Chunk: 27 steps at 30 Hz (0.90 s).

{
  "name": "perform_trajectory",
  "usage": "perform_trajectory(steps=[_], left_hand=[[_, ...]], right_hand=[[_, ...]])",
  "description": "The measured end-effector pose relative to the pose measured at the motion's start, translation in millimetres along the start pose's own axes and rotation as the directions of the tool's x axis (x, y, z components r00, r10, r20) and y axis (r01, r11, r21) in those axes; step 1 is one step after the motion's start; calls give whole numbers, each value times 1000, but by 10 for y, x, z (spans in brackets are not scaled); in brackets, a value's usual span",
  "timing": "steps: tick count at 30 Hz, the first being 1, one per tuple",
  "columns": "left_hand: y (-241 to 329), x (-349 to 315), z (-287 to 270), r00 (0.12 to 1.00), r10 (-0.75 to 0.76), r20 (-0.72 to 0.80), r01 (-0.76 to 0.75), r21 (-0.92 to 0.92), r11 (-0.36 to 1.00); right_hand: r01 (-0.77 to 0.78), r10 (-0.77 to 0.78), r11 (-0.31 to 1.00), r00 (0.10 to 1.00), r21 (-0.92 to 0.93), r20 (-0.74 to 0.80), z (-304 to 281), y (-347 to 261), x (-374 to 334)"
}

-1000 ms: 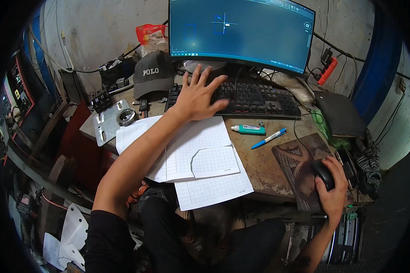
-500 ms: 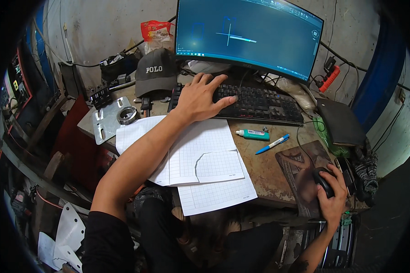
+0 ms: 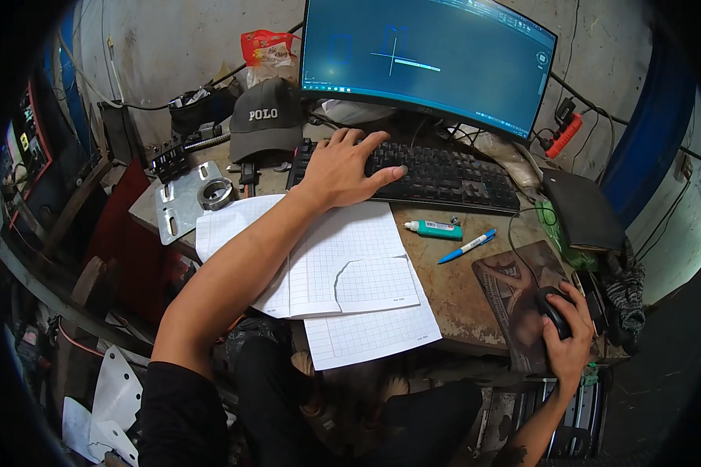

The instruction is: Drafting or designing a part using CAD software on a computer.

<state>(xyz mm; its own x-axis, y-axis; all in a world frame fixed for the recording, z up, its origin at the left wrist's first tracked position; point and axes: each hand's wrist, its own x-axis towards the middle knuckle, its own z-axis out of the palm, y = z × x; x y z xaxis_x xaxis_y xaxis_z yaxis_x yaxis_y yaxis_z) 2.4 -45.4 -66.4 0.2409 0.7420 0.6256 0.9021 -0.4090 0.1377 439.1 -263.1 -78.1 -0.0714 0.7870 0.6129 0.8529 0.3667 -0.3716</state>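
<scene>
My left hand (image 3: 346, 170) rests over the left end of a black keyboard (image 3: 452, 175), fingers spread on the keys and thumb stretched to the right. Its forearm crosses an open squared-paper notebook (image 3: 358, 233) with a torn page. On the right, my right hand (image 3: 571, 331) is wrapped round a black computer mouse (image 3: 551, 310), which sits on a dark patterned mouse pad (image 3: 514, 284). Behind the keyboard, a curved monitor (image 3: 475, 62) shows a drawing program with blue outlines and a crosshair.
A green correction pen (image 3: 436, 229) and a blue-and-white pen (image 3: 466, 247) lie beside the notebook. At the left are a grey cap (image 3: 266, 124), a slotted metal plate (image 3: 177, 214) and a metal ring (image 3: 216, 194). A dark wallet-like case (image 3: 582, 210) lies at the right.
The view has shifted very slightly. Both hands stay in place on the keyboard and the mouse. The blue outlines on the monitor look clearer.
</scene>
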Motion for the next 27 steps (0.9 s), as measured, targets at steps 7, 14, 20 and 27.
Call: perform_trajectory(steps=[7, 14, 20, 27], left_hand=[[1, -5, -2, 1000, -6, 14, 6, -1, 1000], [-9, -16, -13, 999, -15, 29, 14, 15, 1000], [10, -4, -16, 998, -25, 54, 25, 3, 1000], [14, -7, -28, 998, -25, 55, 24, 12, 1000]], right_hand=[[-3, 3, 1000, 1000, -1, -2, 3, 3, -8], [1, -1, 1000, 1000, -1, 0, 7, -8, -2], [-11, 11, 1000, 1000, 10, -2, 2, 3, -6], [-2, 2, 1000, 1000, -6, -4, 1, -9, -7]])
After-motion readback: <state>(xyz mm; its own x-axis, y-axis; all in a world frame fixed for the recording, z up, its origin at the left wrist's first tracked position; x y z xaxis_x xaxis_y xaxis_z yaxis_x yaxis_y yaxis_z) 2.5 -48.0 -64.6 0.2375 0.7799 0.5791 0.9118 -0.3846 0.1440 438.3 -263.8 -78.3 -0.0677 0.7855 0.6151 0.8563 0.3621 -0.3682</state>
